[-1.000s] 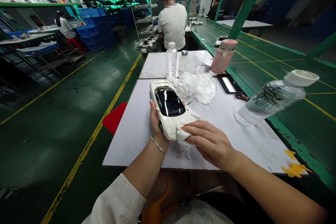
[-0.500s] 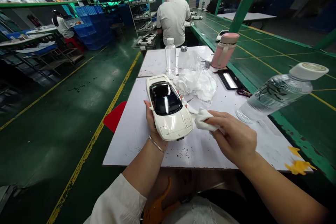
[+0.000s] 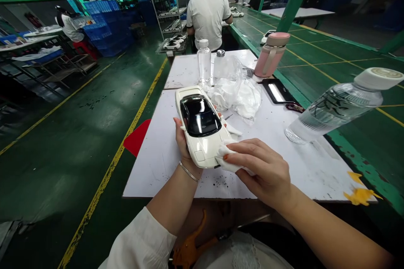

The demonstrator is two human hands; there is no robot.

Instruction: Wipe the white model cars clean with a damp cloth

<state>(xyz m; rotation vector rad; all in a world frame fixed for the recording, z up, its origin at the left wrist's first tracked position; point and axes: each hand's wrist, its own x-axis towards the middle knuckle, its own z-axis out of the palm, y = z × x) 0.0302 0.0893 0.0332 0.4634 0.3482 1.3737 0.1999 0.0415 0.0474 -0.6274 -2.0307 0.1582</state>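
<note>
A white model car (image 3: 206, 147) with a glossy black roof and windows rests in my left hand (image 3: 186, 145), its nose tilted toward me above the table. The fingers of that hand wrap beneath the car and are partly hidden. Between the fingers of my right hand (image 3: 265, 168) is a bunched white cloth (image 3: 227, 157), pressed on the front corner of the hood. The cloth covers that corner of the car. Past the car, a strip of white material (image 3: 232, 129) lies on the tabletop.
Beyond the car on the white table (image 3: 148, 176) are crumpled plastic bags (image 3: 246, 96), a clear bottle (image 3: 204, 63), a pink flask (image 3: 272, 55) and a black case (image 3: 277, 91). A large water bottle (image 3: 334, 105) stands at right. A person (image 3: 208, 17) sits ahead, back turned.
My right hand has moved left with the cloth, from beside the car onto its front corner. My left hand keeps the car in nearly the same place.
</note>
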